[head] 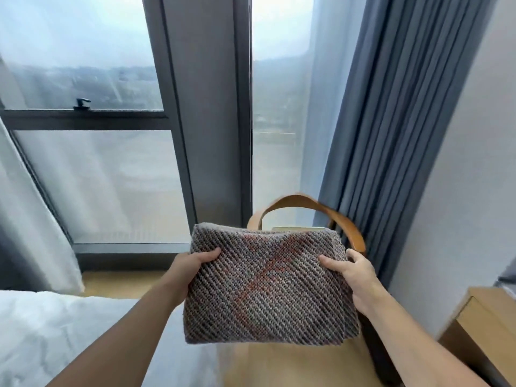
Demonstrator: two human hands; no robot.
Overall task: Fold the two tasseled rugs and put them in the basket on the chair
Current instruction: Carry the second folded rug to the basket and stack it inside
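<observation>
A folded woven rug (268,283), grey-brown with a reddish cross pattern, is held up flat in front of me. My left hand (195,263) grips its left edge and my right hand (351,272) grips its right edge. Behind and below the rug, a tan curved handle (307,201) of the basket arches up; the basket body and the chair are almost wholly hidden by the rug. No tassels show on this folded rug. A second rug is not in view.
A white bed (55,331) lies at lower left. A wooden side table (485,325) stands at lower right. Blue curtains (391,135) hang at the right beside tall windows (111,163). Wooden floor (120,283) shows below the window.
</observation>
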